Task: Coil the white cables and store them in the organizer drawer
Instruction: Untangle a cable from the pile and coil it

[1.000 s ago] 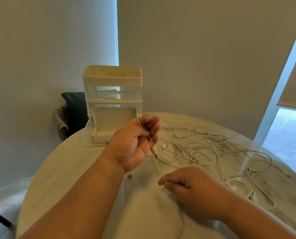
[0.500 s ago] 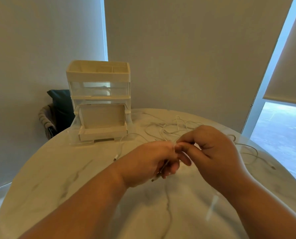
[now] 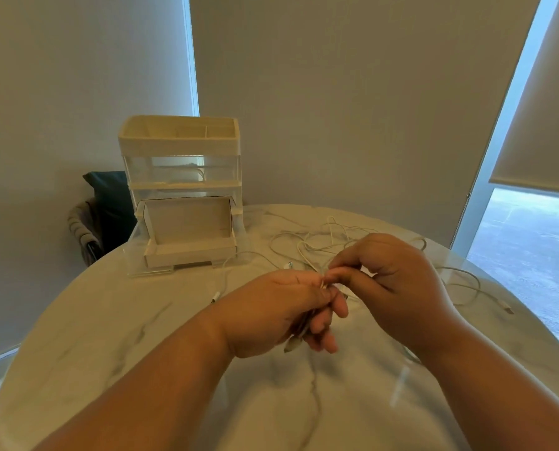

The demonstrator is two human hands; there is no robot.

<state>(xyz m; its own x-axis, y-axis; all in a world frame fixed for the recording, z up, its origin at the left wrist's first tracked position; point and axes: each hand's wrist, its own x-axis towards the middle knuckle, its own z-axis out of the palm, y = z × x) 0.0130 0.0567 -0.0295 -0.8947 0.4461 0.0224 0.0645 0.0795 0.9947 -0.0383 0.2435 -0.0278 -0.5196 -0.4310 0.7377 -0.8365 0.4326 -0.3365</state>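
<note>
Left hand (image 3: 281, 314) curls round a cable (image 3: 305, 258) as anchor, plug (image 3: 292, 346) poking out below; right hand (image 3: 398, 288) pinches its strand, probably laying a loop. Other cables (image 3: 333, 229) sprawl on the desk (image 3: 109, 320) behind. Drawer (image 3: 190, 253) sits open, ready.

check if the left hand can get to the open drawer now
Probably yes: the open drawer stands ahead of the left hand with nothing upright between them, though its grip holds white cable.

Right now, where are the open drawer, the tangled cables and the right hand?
open drawer (image 3: 189, 252): head view, its front wall.
tangled cables (image 3: 323, 236): head view, middle of the pile.
right hand (image 3: 398, 288): head view, back of the hand.
</note>
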